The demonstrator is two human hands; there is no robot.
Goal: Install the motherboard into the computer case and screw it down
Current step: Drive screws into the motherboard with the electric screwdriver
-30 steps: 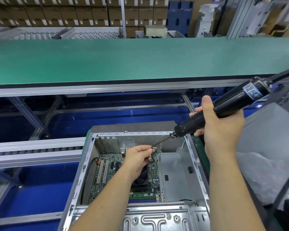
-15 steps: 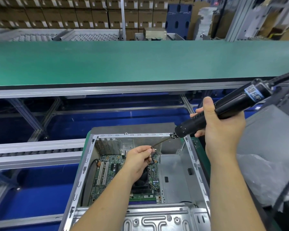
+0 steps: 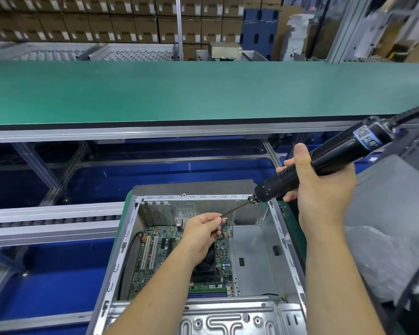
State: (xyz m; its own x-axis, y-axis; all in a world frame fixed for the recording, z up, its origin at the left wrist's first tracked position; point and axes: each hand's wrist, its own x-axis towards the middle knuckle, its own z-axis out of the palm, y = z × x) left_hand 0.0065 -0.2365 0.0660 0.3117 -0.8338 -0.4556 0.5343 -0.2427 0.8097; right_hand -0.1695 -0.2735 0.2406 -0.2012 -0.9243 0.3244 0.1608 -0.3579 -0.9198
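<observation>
An open grey computer case [image 3: 283,240] lies below me with a green motherboard [image 3: 160,252] flat on its floor. My right hand [image 3: 322,187] grips a black electric screwdriver [image 3: 324,165] slanted down to the left over the case's far right corner. Its thin bit [image 3: 235,209] reaches to my left hand [image 3: 201,230], whose fingertips pinch the bit's tip above the board's far edge. A screw at the tip is too small to make out.
A green conveyor belt [image 3: 179,93] runs across beyond the case, with a roller rail [image 3: 46,223] at the left. Grey plastic wrap [image 3: 382,257] and another grey case [image 3: 392,189] lie to the right. The case's metal drive bracket [image 3: 218,317] spans its near end.
Hardly anything differs. Both hands and the screwdriver keep the same pose; the view has shifted slightly.
</observation>
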